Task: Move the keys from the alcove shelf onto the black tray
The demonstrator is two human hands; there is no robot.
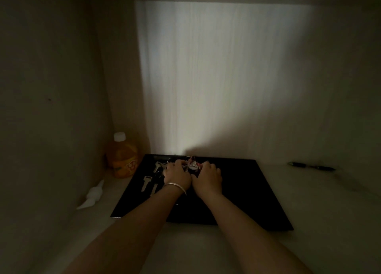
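A flat black tray (247,195) lies on the pale alcove shelf (319,201). Silver keys lie on the tray's left part: one (146,182) pointing toward me, a second (154,188) beside my wrist and a third (158,166) farther back. Over the tray's far middle, my left hand (177,175), with a bangle on its wrist, and my right hand (207,179) both close on a key bunch (192,165) with rings and a small reddish tag. My fingers hide most of the bunch.
An orange drink bottle (122,157) with a white cap stands in the back left corner. A small white figure (92,195) lies by the left wall. A dark pen (311,166) rests on the shelf at the right. Walls enclose the alcove.
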